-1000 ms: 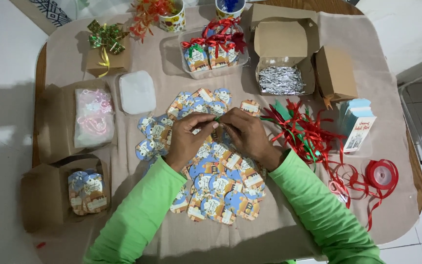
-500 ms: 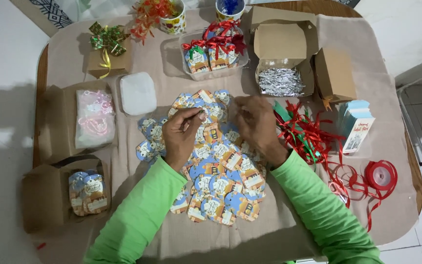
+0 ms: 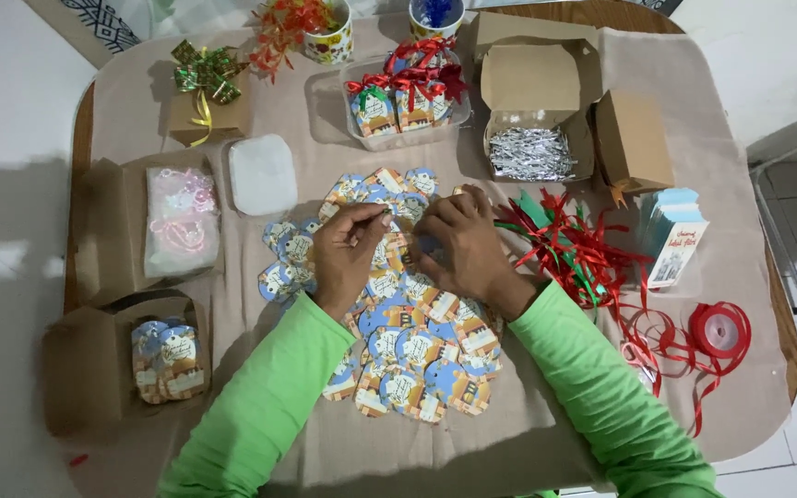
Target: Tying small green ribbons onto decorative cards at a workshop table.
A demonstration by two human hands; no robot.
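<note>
Head view, both hands over scattered blue-orange scalloped paper tags (image 3: 417, 355), overlapping, printed.

Two bare hands, the left hand (image 3: 348, 254) and right hand (image 3: 463, 249), emerge from long bright-green sleeves (image 3: 269, 406) rising from the lower edge of the frame.

Blue-and-orange printed tags (image 3: 417, 355), red ribbon (image 3: 574, 249), green sleeves (image 3: 269, 406), beige tablecloth (image 3: 712, 184)

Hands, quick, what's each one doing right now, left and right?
Left hand: fingertips pinched shut, on what cannot be told.
Right hand: curled over the paper tags; grip cannot be told.
</note>
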